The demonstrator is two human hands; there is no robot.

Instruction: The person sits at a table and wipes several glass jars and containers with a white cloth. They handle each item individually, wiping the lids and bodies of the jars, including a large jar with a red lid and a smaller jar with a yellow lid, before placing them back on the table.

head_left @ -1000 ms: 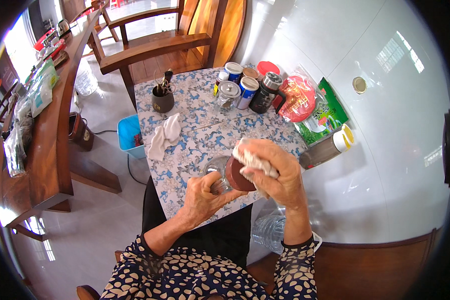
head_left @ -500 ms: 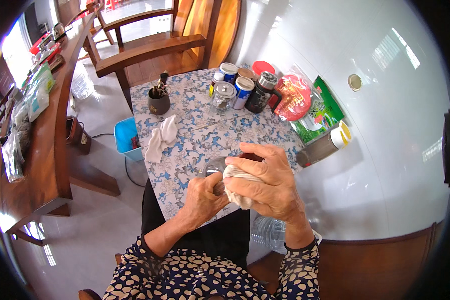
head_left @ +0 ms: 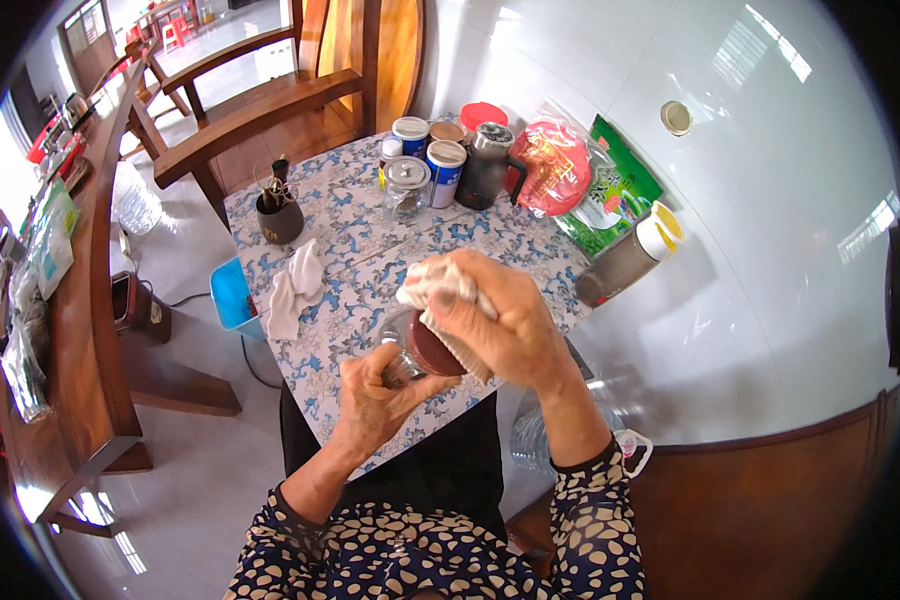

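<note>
My left hand (head_left: 372, 405) grips a clear jar (head_left: 396, 332), which is tilted and has a dark red-brown lid (head_left: 429, 350). In my right hand (head_left: 510, 318) is a bunched off-white cloth (head_left: 432, 277) with a ribbed part hanging along the lid's side. The cloth lies against the lid's top edge and right side. Both hands are above the near part of a small table (head_left: 355, 270) with a blue floral top. Farther left on it lies a crumpled white cloth (head_left: 295, 290), apart from my hands.
At the table's back stand a glass jar (head_left: 407, 188), blue-and-white canisters (head_left: 445, 173) and a black thermos (head_left: 486, 168). A green packet (head_left: 615, 190) and a yellow-and-white capped bottle (head_left: 625, 265) lie rightward. A dark pot (head_left: 280, 221) stands left; a blue bin (head_left: 232, 295) is beside the table.
My right hand has shifted up and turned with the cloth, exposing the jar's brown lid. My left hand has moved slightly left, still around the jar. The view has shifted a little.
</note>
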